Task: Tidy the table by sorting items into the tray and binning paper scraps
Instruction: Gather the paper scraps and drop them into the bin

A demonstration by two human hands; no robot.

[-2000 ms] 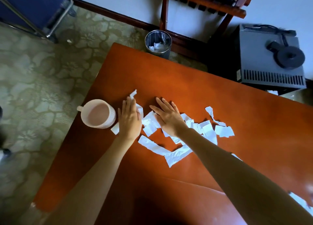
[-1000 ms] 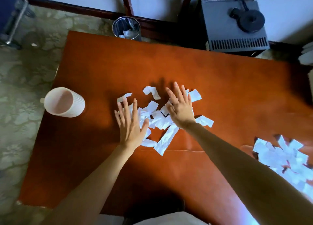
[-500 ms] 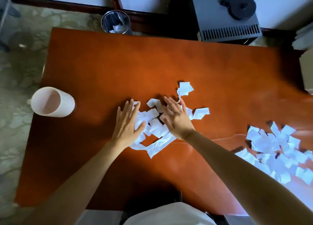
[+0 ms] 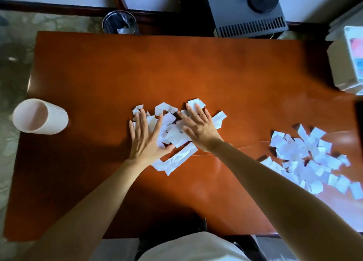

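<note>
While flat, both hands [image 4: 172,135] bracket scraps [image 4: 172,137] btwn them.

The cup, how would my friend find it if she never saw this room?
Start at the big orange-brown table and go to its left edge, away from both paper piles. The cup stands there alone, pale pink with ribbed sides. It is the only thing on the table that is not torn paper.

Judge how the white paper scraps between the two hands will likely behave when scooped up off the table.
The paper scraps look thin and creased, so probably floppy and very light. They are many loose pieces, so some may slip out between the spread fingers of the left hand and right hand. The table looks glossy, so they should slide easily.
</note>
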